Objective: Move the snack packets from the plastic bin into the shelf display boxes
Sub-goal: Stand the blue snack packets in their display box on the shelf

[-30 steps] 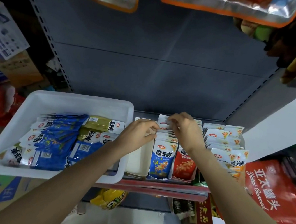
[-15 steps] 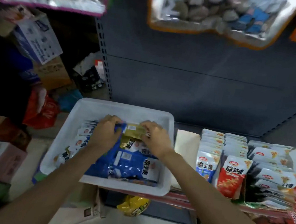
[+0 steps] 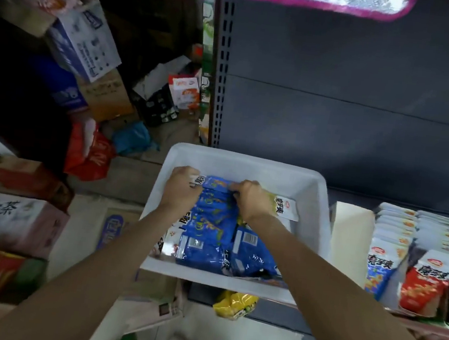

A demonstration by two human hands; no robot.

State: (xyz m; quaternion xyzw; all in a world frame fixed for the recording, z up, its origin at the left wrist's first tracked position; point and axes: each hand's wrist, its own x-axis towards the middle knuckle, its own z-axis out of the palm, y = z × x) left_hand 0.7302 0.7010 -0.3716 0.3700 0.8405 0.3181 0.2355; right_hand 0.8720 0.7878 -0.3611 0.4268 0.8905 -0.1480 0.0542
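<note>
Snack packets (image 3: 212,219), blue, lie stacked in the white plastic bin (image 3: 312,187) at frame centre. Left hand (image 3: 182,190) and right hand (image 3: 250,200) both curl their fingers round the far end of the stack, one on each side. A white-ended packet (image 3: 284,207) pokes out beside the right hand. Display boxes (image 3: 348,237) sit on the shelf at right of frame; the nearest looks unfilled, the next hold upright packets (image 3: 382,262).

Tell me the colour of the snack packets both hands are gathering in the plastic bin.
Blue, with white ends, shown in the head view: the stack of blue snack packets.
</note>
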